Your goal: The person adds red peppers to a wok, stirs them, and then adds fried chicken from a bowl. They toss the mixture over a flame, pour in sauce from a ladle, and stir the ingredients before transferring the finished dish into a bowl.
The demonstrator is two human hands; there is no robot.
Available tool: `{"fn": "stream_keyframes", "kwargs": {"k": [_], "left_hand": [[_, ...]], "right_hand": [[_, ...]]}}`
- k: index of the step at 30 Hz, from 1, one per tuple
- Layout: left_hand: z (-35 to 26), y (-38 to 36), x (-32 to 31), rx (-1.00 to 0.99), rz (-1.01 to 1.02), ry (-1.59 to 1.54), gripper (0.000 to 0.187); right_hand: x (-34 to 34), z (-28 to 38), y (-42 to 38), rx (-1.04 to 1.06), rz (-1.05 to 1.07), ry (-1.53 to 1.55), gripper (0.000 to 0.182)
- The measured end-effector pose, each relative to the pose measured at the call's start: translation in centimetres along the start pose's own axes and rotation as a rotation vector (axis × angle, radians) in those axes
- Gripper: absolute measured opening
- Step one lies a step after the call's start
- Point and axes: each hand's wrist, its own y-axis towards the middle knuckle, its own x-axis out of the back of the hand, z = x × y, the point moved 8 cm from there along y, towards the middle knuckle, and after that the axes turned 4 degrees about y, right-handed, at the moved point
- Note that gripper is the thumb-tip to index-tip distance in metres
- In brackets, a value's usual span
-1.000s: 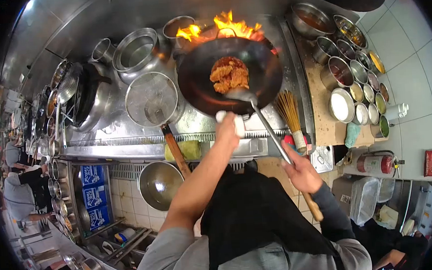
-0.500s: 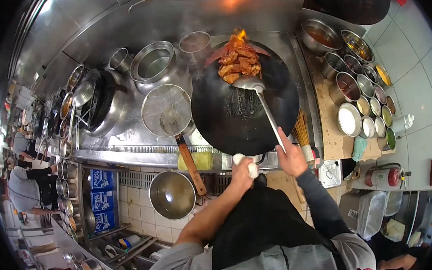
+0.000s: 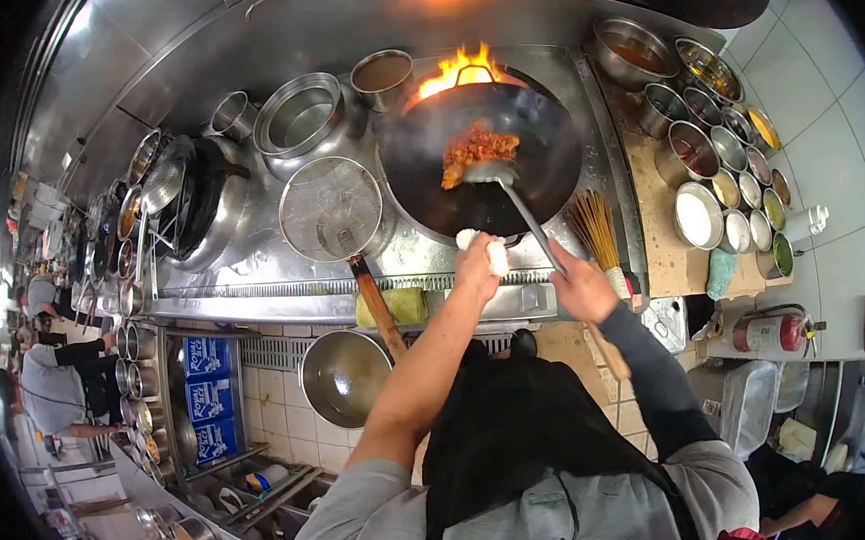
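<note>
My left hand (image 3: 479,266) is closed around a white cloth (image 3: 497,254) at the near rim of the black wok (image 3: 416,176). In my right hand (image 3: 584,289) is the handle of a metal ladle (image 3: 524,208), whose bowl touches the reddish-brown food (image 3: 479,152) in the wok. Tall flames (image 3: 454,72) rise behind the wok's far rim. Left of the wok lies a round mesh strainer (image 3: 330,209) with a wooden handle.
Metal pots (image 3: 382,76) stand behind the strainer. A bamboo brush (image 3: 596,230) is right of the wok, beside several seasoning containers (image 3: 698,216). A large bowl (image 3: 345,379) sits lower left. Another person (image 3: 55,389) stands far left.
The wok has moved away from me and tilted, and the food in it has gathered nearer its middle. My left hand has moved forward. The flames behind have grown much larger.
</note>
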Motion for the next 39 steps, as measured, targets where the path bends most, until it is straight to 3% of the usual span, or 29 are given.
{"fn": "stream_keyframes", "kwargs": {"k": [3, 5, 7, 9, 10, 11, 14, 16, 19, 22, 25, 27, 29, 33, 37, 39], "left_hand": [[4.3, 1.4, 4.5, -0.078, 0.048, 0.005, 0.017], [6.3, -2.7, 5.4, -0.055, 0.014, 0.024, 0.025], [5.8, -6.4, 3.5, -0.075, 0.046, 0.006, 0.027], [5.1, -5.4, 2.3, -0.013, -0.041, -0.015, 0.009], [3.8, -4.5, 1.0, -0.023, -0.001, -0.034, 0.008], [2.5, -4.0, -0.3, -0.038, 0.044, -0.052, 0.008], [-0.3, -5.1, -1.9, 0.015, -0.057, -0.015, 0.009], [-1.0, -3.9, -1.9, 0.002, -0.042, 0.011, 0.009], [-0.7, -1.5, -0.4, -0.027, -0.037, 0.021, 0.013], [2.0, -0.9, 2.9, -0.071, 0.018, 0.096, 0.013], [5.4, -4.6, 5.6, -0.082, -0.004, 0.145, 0.014], [4.8, -7.7, 3.7, -0.052, -0.005, 0.051, 0.013], [3.2, -7.2, 1.8, 0.000, -0.112, -0.038, 0.006], [-0.9, -2.6, -1.3, -0.011, -0.037, -0.057, 0.009], [-0.3, 1.3, 0.2, -0.039, -0.027, 0.019, 0.010], [1.2, 0.9, 2.3, -0.148, 0.058, 0.122, 0.014]], "right_hand": [[-1.9, -0.8, 2.5, 0.066, -0.158, -0.070, 0.063], [-0.6, 0.4, 1.2, 0.080, -0.205, 0.034, 0.063], [0.6, 1.4, -1.0, 0.006, -0.113, 0.074, 0.061], [0.9, 0.6, -3.2, 0.017, -0.058, 0.084, 0.059], [1.5, 1.1, -4.2, 0.187, -0.113, 0.060, 0.060], [2.3, 2.1, -5.1, 0.106, -0.021, 0.046, 0.059], [4.3, 3.8, -6.3, 0.248, -0.017, 0.008, 0.058], [3.5, 2.9, -5.7, 0.108, 0.090, 0.080, 0.056], [0.5, 0.7, -2.0, 0.008, 0.057, 0.056, 0.057], [-1.6, -0.4, 0.8, -0.017, -0.066, 0.061, 0.058], [-0.1, 1.2, -0.4, 0.105, -0.148, 0.109, 0.061], [0.9, 0.7, -2.1, 0.086, -0.128, 0.100, 0.061], [2.2, 1.6, -4.5, 0.022, -0.001, 0.162, 0.056], [2.9, 0.6, -5.0, 0.053, 0.073, 0.151, 0.057], [-0.2, -2.5, -0.1, -0.063, 0.078, 0.163, 0.056], [-0.8, -0.5, 1.0, -0.119, 0.043, 0.126, 0.056]]}}
